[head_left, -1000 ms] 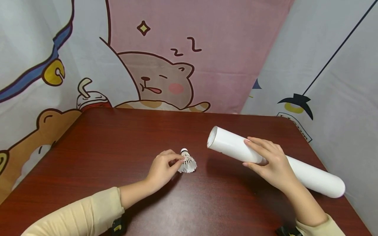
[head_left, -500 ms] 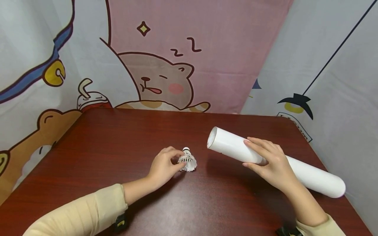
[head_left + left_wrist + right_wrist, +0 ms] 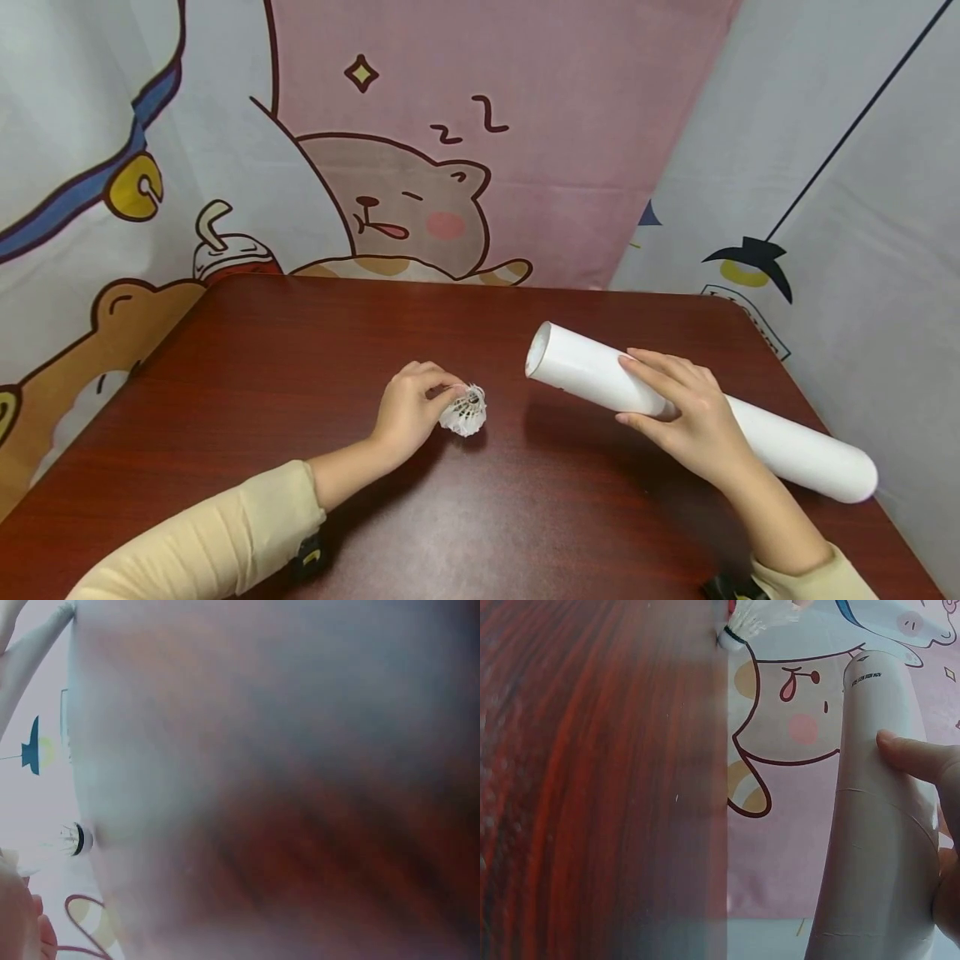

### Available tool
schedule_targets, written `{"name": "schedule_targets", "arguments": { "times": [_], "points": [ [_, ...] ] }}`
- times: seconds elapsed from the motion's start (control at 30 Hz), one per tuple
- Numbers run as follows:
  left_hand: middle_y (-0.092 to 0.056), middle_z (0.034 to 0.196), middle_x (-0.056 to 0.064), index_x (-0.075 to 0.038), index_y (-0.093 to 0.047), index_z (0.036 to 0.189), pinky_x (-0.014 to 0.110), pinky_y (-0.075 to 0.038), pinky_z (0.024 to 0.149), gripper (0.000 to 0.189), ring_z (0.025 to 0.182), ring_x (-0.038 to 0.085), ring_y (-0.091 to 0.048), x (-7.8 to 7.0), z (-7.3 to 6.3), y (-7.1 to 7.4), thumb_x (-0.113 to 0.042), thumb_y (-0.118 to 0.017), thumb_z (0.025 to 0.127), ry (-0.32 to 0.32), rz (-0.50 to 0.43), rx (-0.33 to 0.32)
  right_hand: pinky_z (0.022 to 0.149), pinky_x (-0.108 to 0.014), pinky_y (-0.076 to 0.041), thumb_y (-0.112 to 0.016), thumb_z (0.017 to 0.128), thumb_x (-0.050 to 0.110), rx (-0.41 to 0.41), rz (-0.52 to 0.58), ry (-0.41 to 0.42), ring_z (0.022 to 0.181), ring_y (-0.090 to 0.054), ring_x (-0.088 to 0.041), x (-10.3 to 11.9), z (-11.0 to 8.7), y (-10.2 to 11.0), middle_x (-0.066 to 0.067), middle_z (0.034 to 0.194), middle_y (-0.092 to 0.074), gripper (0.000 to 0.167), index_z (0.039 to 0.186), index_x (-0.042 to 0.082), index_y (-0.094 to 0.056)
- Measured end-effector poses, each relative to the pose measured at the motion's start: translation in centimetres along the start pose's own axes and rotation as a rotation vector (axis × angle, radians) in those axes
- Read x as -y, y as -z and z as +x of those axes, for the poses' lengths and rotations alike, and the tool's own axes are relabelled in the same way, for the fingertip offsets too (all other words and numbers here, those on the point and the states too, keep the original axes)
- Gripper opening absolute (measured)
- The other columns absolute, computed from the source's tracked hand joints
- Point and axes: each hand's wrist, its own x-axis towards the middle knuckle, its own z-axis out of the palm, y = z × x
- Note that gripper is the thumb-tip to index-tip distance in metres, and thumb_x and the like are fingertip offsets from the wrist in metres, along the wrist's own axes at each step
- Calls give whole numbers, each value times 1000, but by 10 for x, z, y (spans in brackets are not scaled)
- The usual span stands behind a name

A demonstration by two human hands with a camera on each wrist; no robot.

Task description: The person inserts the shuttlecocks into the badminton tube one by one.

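My left hand (image 3: 408,408) pinches a white feather shuttlecock (image 3: 467,414) by its skirt, between thumb and fingertips. In the head view the skirt's open mouth faces me and the cork is hidden. The cork end (image 3: 87,838) with its dark band shows in the left wrist view, close to the tabletop. My right hand (image 3: 693,417) grips a long white shuttlecock tube (image 3: 585,362) around its middle. The tube's open end points left and is raised off the table, while its closed end lies low at the right. In the right wrist view, small dark print (image 3: 866,678) marks the tube.
Both hands work over a reddish-brown wooden table (image 3: 300,333). Cartoon-printed cloth (image 3: 585,125) hangs behind it and along both sides. The tube's far end reaches the table's right edge, near the cloth.
My left fingers have loosened, shifted along the shuttlecock and pinched it again. The shuttlecock has tipped so its skirt opening now faces me. The right hand and the tube have stayed put.
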Motion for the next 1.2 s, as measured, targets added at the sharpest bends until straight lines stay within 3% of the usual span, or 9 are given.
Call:
{"name": "schedule_targets", "arguments": {
  "times": [0.2, 0.43, 0.7, 0.93, 1.03, 1.2],
  "points": [
    [-68, 75, -9, -12, -76, 79, 25, -39, 57, 7, 68, 9, -50, -2, 11, 8, -8, -81, 76, -17, -63, -71, 86, -39, -31, -67, 83, 56, 7, 7, -4, 111, -52, -26, -1, 0, 0, -11, 130, -57, 66, 132, 12, -60],
    [-70, 76, -5, -8, -77, 79, 20, -38, 56, 6, 67, 13, -51, -3, 23, 17, -3, -80, 76, -54, -188, -132, 86, -39, -31, -67, 83, 54, 9, 10, 4, 111, -52, -26, -1, 0, -1, -11, 129, -57, 65, 132, 12, -60],
    [-70, 77, 3, 0, -75, 79, 20, -39, 56, 4, 68, 14, -50, -10, 33, 26, -1, -78, 77, 10, -340, -160, 88, -38, -30, -57, 85, 61, 14, 1, -1, 111, -52, -26, 0, 0, -2, -11, 130, -57, 67, 132, 12, -60],
    [-67, 75, 19, 8, -72, 76, 19, -40, 59, 6, 69, 11, -52, -44, 43, 40, 13, -73, 75, 61, -471, -198, 89, -36, -30, -59, 86, 59, -8, 5, 27, 110, -53, -26, 2, 1, -2, -6, 131, -57, 65, 130, 11, -61],
    [-67, 76, 21, 10, -71, 77, 20, -43, 62, 5, 72, 9, -56, -46, 46, 38, 14, -72, 75, 106, -519, -194, 90, -36, -30, -60, 86, 58, -22, 5, 42, 110, -53, -25, 3, 1, -2, -8, 129, -58, 64, 129, 10, -62],
    [-67, 78, 16, 12, -71, 80, 21, -45, 63, 5, 75, 9, -58, -30, 50, 23, 10, -73, 77, 139, -607, -175, 91, -34, -30, -61, 86, 57, -35, 6, 54, 109, -54, -25, 4, 2, -3, -12, 127, -59, 63, 128, 9, -62]
  ]
}}
